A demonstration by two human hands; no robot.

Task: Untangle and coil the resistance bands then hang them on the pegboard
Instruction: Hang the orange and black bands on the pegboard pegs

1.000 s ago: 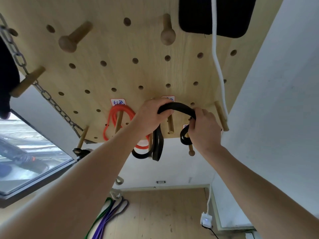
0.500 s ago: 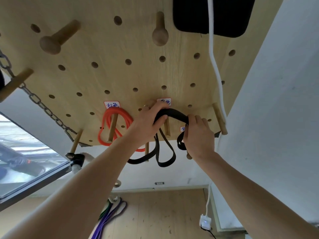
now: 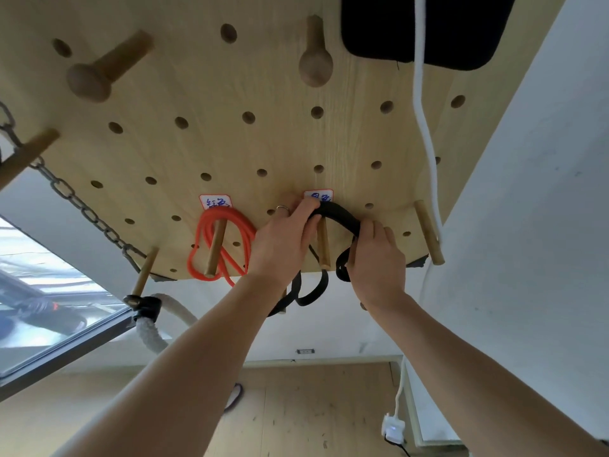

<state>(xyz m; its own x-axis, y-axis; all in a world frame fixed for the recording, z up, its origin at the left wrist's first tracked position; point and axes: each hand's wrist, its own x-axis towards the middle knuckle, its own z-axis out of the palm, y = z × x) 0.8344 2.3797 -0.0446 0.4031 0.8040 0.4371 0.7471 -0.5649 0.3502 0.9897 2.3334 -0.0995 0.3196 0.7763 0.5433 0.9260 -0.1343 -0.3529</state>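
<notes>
My left hand (image 3: pixel 283 242) and right hand (image 3: pixel 375 258) both grasp the black band (image 3: pixel 339 216), arched over a peg (image 3: pixel 323 245) on the pegboard (image 3: pixel 230 153), right of the red band (image 3: pixel 224 239).

Soft, even daylight, no hard shadows. Brightest source: window (image 3: pixel 49 311) far left of left hand (image 3: pixel 283 245), glass washed out, scene beyond it smeared. Pegboard (image 3: pixel 197 143) above hands evenly lit; faint shade under hands and pegs. Wall (image 3: pixel 527 225) beside right hand (image 3: pixel 375 258) pale, flat. Wide-angle bending strong at edges: forearms swell toward bottom corners. Labels just above hands slightly soft, writing possibly unreadable. Dark pad (image 3: pixel 428 28) above right hand shows no detail.
</notes>
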